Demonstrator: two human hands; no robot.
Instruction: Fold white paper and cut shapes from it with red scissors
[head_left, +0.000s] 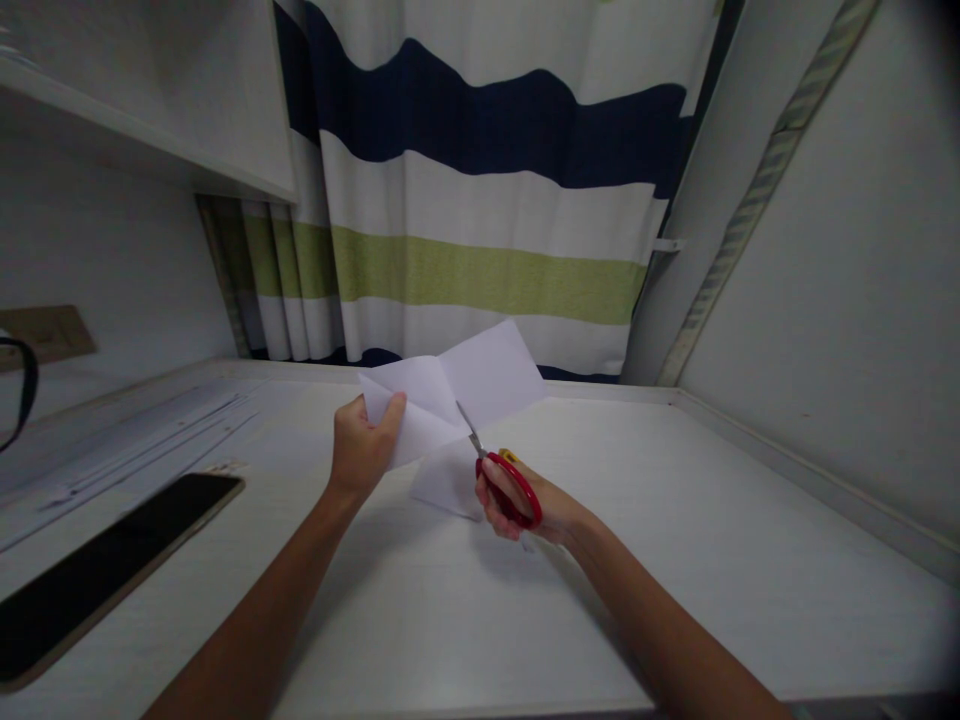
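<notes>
My left hand [364, 440] grips a creased sheet of white paper [491, 375] by its left part, thumb on top, and holds it above the desk. In my right hand [517, 495] is a pair of scissors [511, 490] with red handles, my fingers around the loops. The metal blades point up and to the left and meet the paper's lower edge near its middle crease. Below the held sheet, another piece of white paper [448, 482] lies on the desk, partly covered. A small yellow thing [508, 455] shows just behind my right hand; I cannot make out what it is.
The white desk [675, 600] has a raised rim at the back and right. A dark-screened phone [112, 565] lies at the left, beside flat papers [150, 440]. A striped curtain [480, 210] hangs behind, and a white shelf [150, 120] juts out at upper left.
</notes>
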